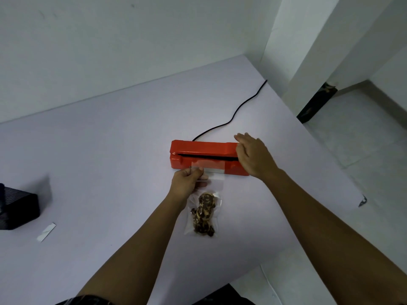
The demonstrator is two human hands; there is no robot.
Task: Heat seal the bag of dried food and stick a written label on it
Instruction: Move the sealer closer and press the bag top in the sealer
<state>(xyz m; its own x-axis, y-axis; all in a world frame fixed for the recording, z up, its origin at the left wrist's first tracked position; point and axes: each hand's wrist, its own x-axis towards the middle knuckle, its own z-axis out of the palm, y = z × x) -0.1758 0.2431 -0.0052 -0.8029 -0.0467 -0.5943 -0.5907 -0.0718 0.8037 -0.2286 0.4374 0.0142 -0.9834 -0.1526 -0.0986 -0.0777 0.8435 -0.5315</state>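
Note:
An orange heat sealer (202, 149) lies across the table with its jaw slightly open. A clear bag of dried brown food (203, 214) lies in front of it, its empty top reaching up onto the sealer's front. My left hand (187, 183) pinches the bag's upper left edge. My right hand (253, 154) hovers over the sealer's right end with flat, spread fingers and holds nothing. A white label strip (46, 232) lies on the table at the far left.
The sealer's black cord (231, 119) runs back to the right along the white table (110, 139). A black box (17, 208) sits at the left edge. The table's right edge drops to a tiled floor (363, 139).

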